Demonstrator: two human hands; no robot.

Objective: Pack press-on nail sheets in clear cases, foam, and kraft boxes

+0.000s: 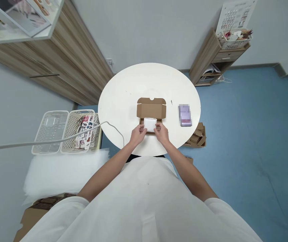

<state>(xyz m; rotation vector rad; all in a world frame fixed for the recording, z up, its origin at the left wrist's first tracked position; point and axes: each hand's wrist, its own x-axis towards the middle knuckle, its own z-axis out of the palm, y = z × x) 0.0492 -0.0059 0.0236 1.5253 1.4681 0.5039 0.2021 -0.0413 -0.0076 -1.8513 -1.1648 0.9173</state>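
The left hand (138,133) and the right hand (162,133) have thumb and fingers nearly closed, pinching the left and right edges of a flat white packet (150,124). The packet is at the tray part of an open brown cardboard box (151,111); how deep it sits inside cannot be told. The box stands between the middle and the near edge of the round white table (124,87), its lid raised toward the far edge. Near the table's right edge lies a purple rectangular item (185,115), its surface blurred out. A grey cable (91,129) crosses the table's left edge. Beyond that edge are white baskets (65,131), one holding printed cards (85,131); below the right edge, on the blue floor (234,141), a carton (201,144) holds cardboard pieces (196,136).
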